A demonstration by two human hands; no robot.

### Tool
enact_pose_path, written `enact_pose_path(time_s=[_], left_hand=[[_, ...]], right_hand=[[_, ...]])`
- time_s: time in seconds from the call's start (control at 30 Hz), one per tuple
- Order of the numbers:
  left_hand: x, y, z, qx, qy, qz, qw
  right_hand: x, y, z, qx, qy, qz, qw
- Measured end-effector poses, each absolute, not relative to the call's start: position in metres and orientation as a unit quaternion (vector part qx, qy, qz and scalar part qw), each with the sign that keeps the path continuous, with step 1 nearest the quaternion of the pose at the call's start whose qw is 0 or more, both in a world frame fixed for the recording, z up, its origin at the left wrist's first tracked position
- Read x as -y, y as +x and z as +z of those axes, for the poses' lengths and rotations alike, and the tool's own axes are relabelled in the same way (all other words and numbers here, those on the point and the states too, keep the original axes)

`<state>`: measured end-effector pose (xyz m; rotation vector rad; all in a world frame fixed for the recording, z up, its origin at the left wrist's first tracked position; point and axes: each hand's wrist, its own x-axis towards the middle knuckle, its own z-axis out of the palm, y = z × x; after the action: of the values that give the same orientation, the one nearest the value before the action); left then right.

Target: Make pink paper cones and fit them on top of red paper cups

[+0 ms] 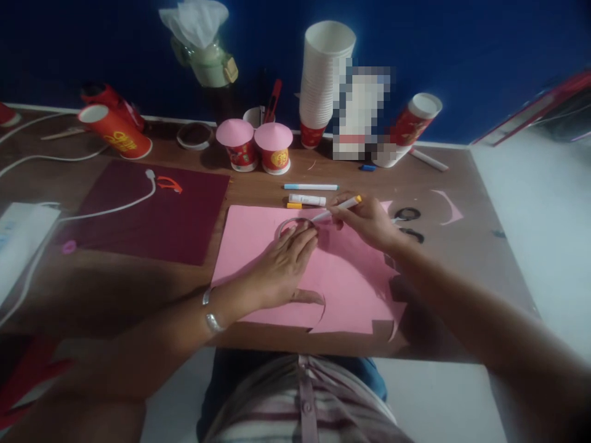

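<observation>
Blue wall behind brown table; pink paper on top. Right hand grips marker; left hand flat, fingers extended over ring.

1. Pink paper: lying flat, its edge jagged from three to five o'clock, with a curved cut near six.
2. Grey ring: round, thin-rimmed, partly hidden, resting on the paper's twelve o'clock part.
3. White pen: slanted, yellow end towards two o'clock, other end at the ring's two o'clock side.
</observation>
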<state>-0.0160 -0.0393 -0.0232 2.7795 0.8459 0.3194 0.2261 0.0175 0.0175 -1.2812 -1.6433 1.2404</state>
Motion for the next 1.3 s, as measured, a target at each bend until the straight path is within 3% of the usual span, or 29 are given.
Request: enact_pose_path(time_s=[0.33, 0.67, 1.0, 1.2, 1.3], left_hand=[[0.038, -0.016, -0.022, -0.282, 0.942, 0.120, 0.135], [0.035, -0.016, -0.020, -0.269, 0.940, 0.130, 0.163], [0.035, -0.017, -0.021, -0.264, 0.945, 0.125, 0.144], [0.034, -0.018, -0.022, -0.262, 0.941, 0.134, 0.167], [0.033, -0.018, -0.021, -0.258, 0.939, 0.141, 0.178]], right_hand=[[0.041, 0.233, 0.013, 0.720, -0.521, 0.298, 0.349], [0.077, 0.227, 0.001, 0.824, -0.438, 0.126, 0.336], [0.089, 0.216, 0.004, 0.841, -0.410, 0.109, 0.336], [0.096, 0.233, 0.024, 0.825, -0.366, 0.075, 0.424], [0.095, 0.243, 0.026, 0.860, -0.324, 0.028, 0.393]])
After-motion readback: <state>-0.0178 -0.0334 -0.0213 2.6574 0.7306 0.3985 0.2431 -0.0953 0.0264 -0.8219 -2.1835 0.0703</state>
